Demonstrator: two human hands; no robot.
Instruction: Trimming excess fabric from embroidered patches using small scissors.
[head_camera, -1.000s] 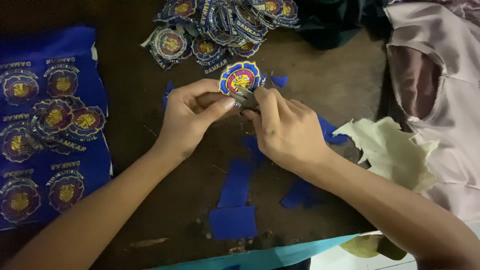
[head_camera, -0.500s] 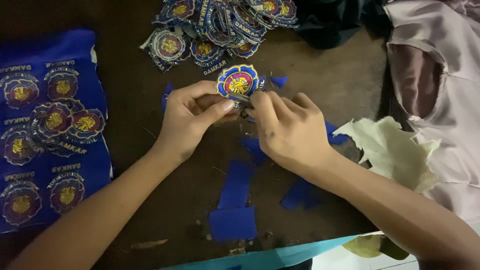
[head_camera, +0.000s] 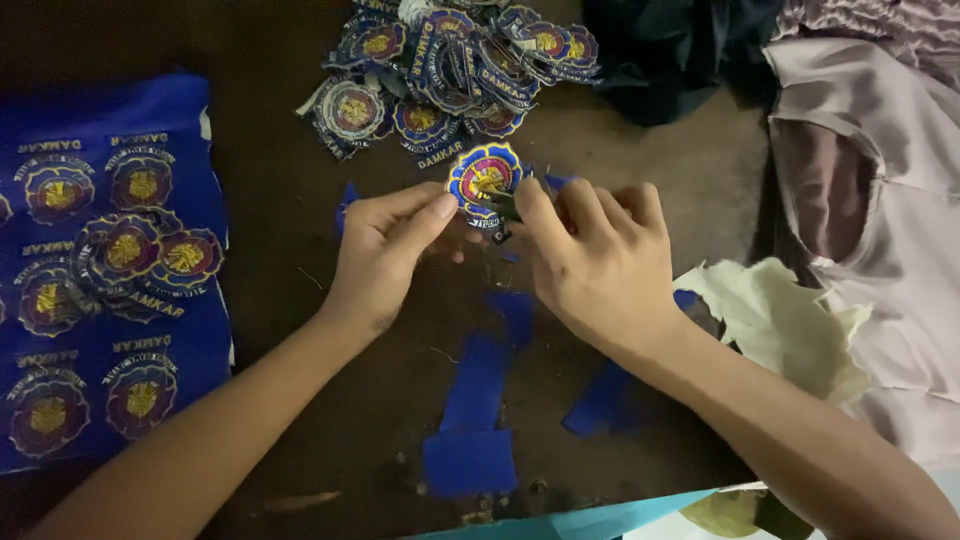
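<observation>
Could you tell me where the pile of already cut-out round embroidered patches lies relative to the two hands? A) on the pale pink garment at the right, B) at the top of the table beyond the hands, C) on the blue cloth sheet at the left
B: the pile of cut patches lies on the dark table beyond the left hand and right hand, which hold one patch between them.

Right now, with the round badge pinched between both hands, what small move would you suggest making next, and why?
Probably turn the round badge a little with the left hand so the right hand, which seems to hold a small cutting tool at its lower edge, meets untrimmed border. Blue scraps below suggest trimming, and the finished pile lies just beyond.
</observation>
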